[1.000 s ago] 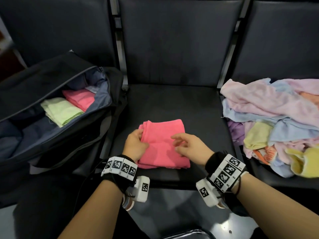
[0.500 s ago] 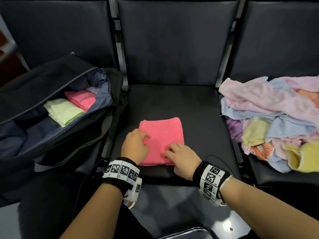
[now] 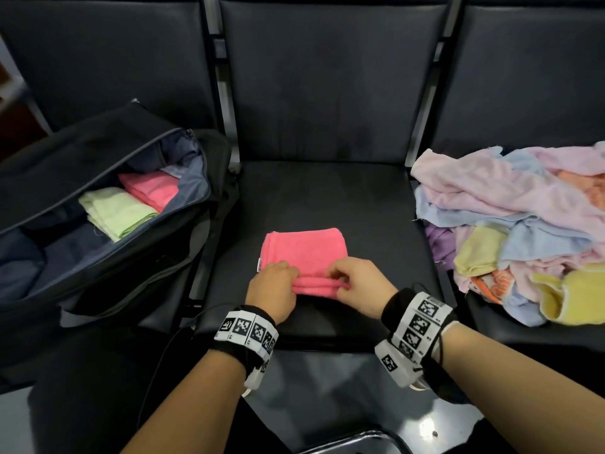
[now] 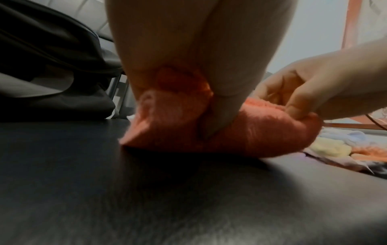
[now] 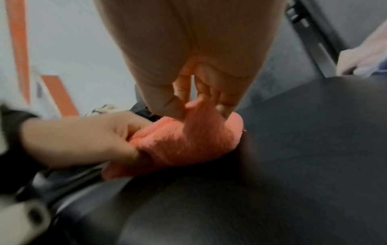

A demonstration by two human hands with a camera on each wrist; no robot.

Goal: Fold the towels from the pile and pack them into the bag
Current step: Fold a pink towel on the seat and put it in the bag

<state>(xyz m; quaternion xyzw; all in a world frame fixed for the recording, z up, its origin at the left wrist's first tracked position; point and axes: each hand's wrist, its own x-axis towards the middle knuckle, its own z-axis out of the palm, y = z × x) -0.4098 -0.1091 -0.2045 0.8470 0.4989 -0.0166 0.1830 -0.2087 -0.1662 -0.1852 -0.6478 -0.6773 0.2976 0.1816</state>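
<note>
Towel, folded pink terry cloth, lay on your middle black seat; your left hand and right hand pinched its near edge. Farther: open black bag left, loose towel pile right.

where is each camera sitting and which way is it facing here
Head: on the head, looking forward and down at the middle seat, black bag and towel pile; both forearms, left hand and right hand show.
Left wrist: low over the seat, looking along the left hand at the pink towel; the right hand shows too.
Right wrist: low over the seat, looking along the right hand at the towel; the left hand shows.
All three share the pink towel gripped by both hands.
</note>
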